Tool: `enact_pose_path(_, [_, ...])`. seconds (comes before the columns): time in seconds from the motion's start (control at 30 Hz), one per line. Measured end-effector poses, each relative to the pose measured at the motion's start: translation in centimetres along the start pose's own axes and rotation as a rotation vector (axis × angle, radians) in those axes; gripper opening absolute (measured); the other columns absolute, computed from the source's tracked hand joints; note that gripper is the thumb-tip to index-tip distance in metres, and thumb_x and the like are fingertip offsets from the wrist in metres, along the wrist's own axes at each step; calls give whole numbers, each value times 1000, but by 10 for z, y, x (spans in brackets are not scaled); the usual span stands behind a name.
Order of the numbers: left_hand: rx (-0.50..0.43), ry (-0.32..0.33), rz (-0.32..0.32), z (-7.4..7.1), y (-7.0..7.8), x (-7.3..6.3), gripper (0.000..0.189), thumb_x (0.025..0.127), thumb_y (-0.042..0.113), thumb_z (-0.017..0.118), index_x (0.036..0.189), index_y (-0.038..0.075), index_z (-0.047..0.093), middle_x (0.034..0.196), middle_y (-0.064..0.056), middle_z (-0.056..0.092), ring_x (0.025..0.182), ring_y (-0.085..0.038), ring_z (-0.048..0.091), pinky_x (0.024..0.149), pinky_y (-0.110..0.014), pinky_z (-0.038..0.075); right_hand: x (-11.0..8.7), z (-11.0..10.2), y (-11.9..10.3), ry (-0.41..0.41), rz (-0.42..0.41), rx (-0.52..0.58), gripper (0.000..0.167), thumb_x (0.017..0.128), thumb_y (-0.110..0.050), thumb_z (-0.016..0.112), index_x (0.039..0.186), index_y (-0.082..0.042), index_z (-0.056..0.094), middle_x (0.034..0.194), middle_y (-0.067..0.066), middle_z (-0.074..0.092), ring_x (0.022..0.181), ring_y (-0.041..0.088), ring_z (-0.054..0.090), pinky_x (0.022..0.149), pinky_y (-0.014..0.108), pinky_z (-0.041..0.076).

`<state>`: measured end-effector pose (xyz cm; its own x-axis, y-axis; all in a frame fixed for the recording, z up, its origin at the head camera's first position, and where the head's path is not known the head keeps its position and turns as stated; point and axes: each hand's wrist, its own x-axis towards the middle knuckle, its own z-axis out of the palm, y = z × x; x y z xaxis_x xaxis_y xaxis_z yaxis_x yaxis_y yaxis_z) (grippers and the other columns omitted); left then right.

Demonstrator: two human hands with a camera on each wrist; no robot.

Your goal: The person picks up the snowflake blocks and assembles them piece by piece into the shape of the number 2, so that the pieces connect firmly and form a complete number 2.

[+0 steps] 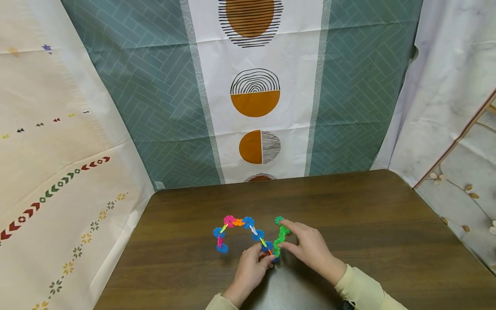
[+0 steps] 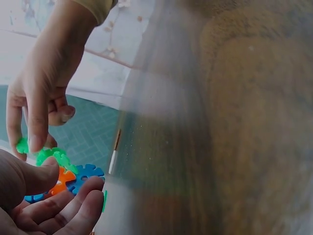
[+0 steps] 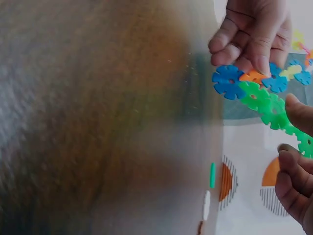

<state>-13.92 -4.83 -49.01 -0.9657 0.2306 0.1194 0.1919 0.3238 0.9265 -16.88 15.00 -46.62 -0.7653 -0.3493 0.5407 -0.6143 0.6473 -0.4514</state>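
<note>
A chain of notched, flower-shaped plastic linking discs point(image 1: 248, 222) runs between and beyond both hands, in blue, pink, orange, yellow, white and green. My left hand point(image 1: 251, 267) pinches it near the low bend, where an orange disc point(image 2: 62, 181) joins a blue disc point(image 3: 228, 82). From that bend, a run of green discs point(image 3: 273, 112) rises to my right hand point(image 1: 310, 247). There, the thumb and fingers point(image 3: 291, 171) hold the green end section. The chain's other end, with a pink disc point(image 1: 229, 221) and blue discs, arcs away to the left.
Below the hands is a brown wooden table point(image 1: 186, 275). Patterned cloths point(image 1: 255, 56) hang behind it and at both sides. Slim green point(image 3: 212, 175) and white point(image 3: 207, 205) pieces show edge-on near the table's edge in the right wrist view.
</note>
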Motion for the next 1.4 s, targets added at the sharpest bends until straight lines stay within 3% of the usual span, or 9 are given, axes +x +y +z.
enact_pose_path(0.17, [40,8,18,1,0,0,8,88,6,71,86,6,64,74,-3,71,62,-14,65,58,-22,52,0,4,2,-15,13,49,58,75,-19,86,127,-10,61,94,-4,67,74,9,64,54,16,46])
enact_pose_path(0.53, [65,12,24,0,2,1,7,88,7,71,86,7,64,73,-1,71,61,-12,65,57,-22,51,-1,3,11,-87,0,111,51,82,-20,80,127,-7,58,101,-1,64,73,3,61,60,20,51])
enact_pose_path(0.8, [80,17,9,-3,3,2,7,89,8,70,87,7,63,75,-2,72,62,-13,65,57,-23,50,2,0,12,-99,6,89,63,81,-31,80,136,-14,55,108,-6,63,82,13,63,64,23,50])
enact_pose_path(0.97, [90,42,-6,-6,-2,2,9,89,7,70,86,6,62,75,-2,71,62,-16,66,56,-23,50,4,-5,19,-95,88,78,57,87,-38,73,138,-21,53,103,-8,62,72,6,56,58,23,45])
enact_pose_path(1.07, [103,52,-9,-8,-4,2,11,89,7,70,84,7,61,74,-3,71,61,-16,65,54,-23,49,6,-8,27,-57,135,43,41,93,-25,69,132,-16,59,102,-4,65,70,3,55,62,27,48])
enact_pose_path(1.2, [110,58,-9,-9,-6,2,11,89,8,70,84,7,61,75,-4,72,61,-14,65,54,-23,48,7,-11,37,-36,221,-66,25,90,-8,69,114,-9,69,97,2,67,72,9,56,62,32,48])
enact_pose_path(1.3, [109,61,-12,-10,-7,2,11,90,9,70,85,7,61,75,-5,72,61,-14,65,54,-22,48,6,-14,43,-84,297,-133,19,87,-3,71,105,-9,72,90,2,65,72,15,57,62,34,48])
enact_pose_path(1.4, [111,65,-14,-10,-7,1,12,89,9,71,84,6,61,74,-6,71,61,-15,66,53,-22,48,4,-14,48,-156,340,-149,21,85,-4,73,105,-10,72,92,3,63,80,21,61,67,39,51])
